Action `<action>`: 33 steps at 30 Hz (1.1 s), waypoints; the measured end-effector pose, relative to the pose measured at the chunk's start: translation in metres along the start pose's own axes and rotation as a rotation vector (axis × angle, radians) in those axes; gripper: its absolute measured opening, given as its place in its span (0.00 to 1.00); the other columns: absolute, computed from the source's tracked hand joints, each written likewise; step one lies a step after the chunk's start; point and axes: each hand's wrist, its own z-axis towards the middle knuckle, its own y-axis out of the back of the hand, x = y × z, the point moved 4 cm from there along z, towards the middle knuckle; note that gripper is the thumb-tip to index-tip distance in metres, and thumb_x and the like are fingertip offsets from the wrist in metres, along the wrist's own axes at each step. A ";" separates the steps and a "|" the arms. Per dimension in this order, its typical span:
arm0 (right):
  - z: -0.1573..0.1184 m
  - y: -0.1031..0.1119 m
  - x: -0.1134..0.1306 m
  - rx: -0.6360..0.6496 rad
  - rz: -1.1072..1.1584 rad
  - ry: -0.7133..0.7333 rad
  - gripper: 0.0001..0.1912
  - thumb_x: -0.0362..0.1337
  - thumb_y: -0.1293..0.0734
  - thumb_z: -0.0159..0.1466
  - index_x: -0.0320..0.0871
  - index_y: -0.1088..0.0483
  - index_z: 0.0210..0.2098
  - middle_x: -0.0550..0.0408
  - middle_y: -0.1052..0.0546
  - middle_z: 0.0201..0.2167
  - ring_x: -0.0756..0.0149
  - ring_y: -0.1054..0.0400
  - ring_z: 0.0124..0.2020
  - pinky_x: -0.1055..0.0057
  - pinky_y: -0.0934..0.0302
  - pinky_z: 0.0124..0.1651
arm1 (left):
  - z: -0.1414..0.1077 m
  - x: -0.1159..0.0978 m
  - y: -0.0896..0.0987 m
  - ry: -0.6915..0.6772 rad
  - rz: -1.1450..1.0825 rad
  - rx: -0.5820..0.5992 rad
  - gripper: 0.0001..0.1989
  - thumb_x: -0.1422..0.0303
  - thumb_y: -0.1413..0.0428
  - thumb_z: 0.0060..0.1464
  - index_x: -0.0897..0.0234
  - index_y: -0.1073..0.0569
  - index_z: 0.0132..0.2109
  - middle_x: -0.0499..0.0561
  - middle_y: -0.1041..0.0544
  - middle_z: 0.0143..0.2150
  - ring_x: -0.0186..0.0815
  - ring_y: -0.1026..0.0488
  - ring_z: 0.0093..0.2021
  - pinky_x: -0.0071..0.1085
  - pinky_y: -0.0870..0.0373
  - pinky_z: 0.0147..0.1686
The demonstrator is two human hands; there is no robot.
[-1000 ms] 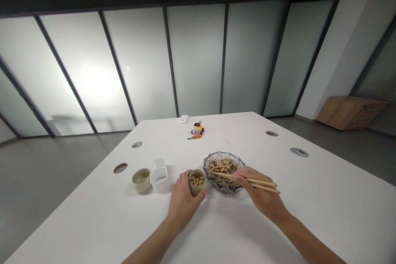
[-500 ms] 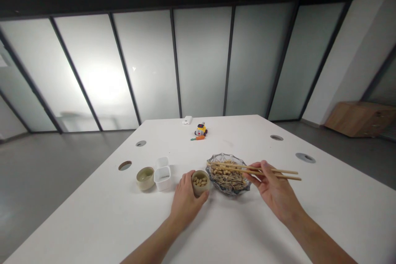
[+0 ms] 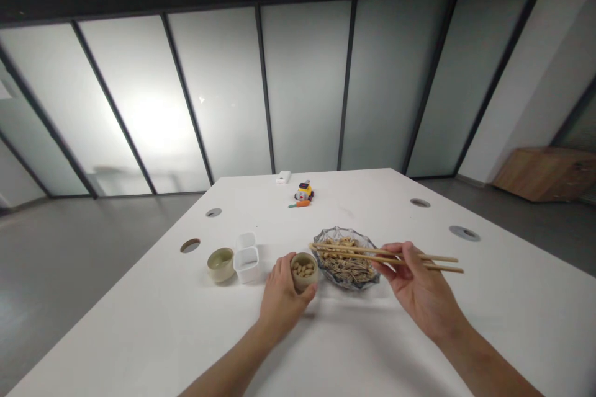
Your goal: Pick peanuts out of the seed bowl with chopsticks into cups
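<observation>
My left hand (image 3: 285, 294) is wrapped round a small beige cup (image 3: 306, 282) that holds several pale nuts (image 3: 302, 269), perhaps peanuts. In my right hand (image 3: 416, 279) is a pair of wooden chopsticks (image 3: 367, 254), lying nearly level and pointing left. Their tips are close to the cup's rim, above the left edge of a scalloped glass bowl (image 3: 370, 282). Sunflower-like seeds (image 3: 347, 268) fill that bowl, with pale nuts mixed in toward its far side. Whether the tips grip a nut is too small to tell.
Left of the cup stand a second beige cup (image 3: 220, 268) and white plastic containers (image 3: 247, 267). Farther back lie a toy carrot (image 3: 300, 204), a yellow toy vehicle (image 3: 305, 191) and a white box-like device (image 3: 283, 177). Round holes (image 3: 190, 245) pierce the white table (image 3: 153, 316).
The chopstick tips have shifted slightly left relative to the bowl, toward the cup. The camera view has moved a little; my left hand keeps its hold on the cup.
</observation>
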 end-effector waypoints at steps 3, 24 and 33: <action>-0.005 -0.005 0.009 0.126 -0.135 0.174 0.16 0.54 0.20 0.61 0.48 0.15 0.32 0.53 0.16 0.34 0.63 0.17 0.36 0.70 0.18 0.41 | -0.001 -0.003 0.001 -0.006 0.001 0.012 0.32 0.61 0.39 0.53 0.60 0.34 0.64 0.58 0.27 0.62 0.51 0.30 0.63 0.46 0.35 0.65; -0.064 -0.043 0.024 0.506 -0.779 0.706 0.10 0.35 0.26 0.67 0.56 0.14 0.44 0.51 0.13 0.40 0.53 0.16 0.38 0.64 0.20 0.42 | -0.002 -0.004 0.002 0.012 0.028 0.017 0.32 0.62 0.38 0.54 0.60 0.34 0.65 0.59 0.26 0.62 0.51 0.30 0.64 0.46 0.35 0.66; -0.022 -0.019 0.031 0.121 -0.917 0.675 0.16 0.52 0.32 0.72 0.52 0.17 0.36 0.51 0.17 0.33 0.58 0.22 0.33 0.65 0.26 0.36 | 0.000 -0.002 0.002 0.020 0.037 0.036 0.33 0.61 0.40 0.55 0.63 0.35 0.66 0.61 0.28 0.63 0.52 0.30 0.64 0.47 0.36 0.66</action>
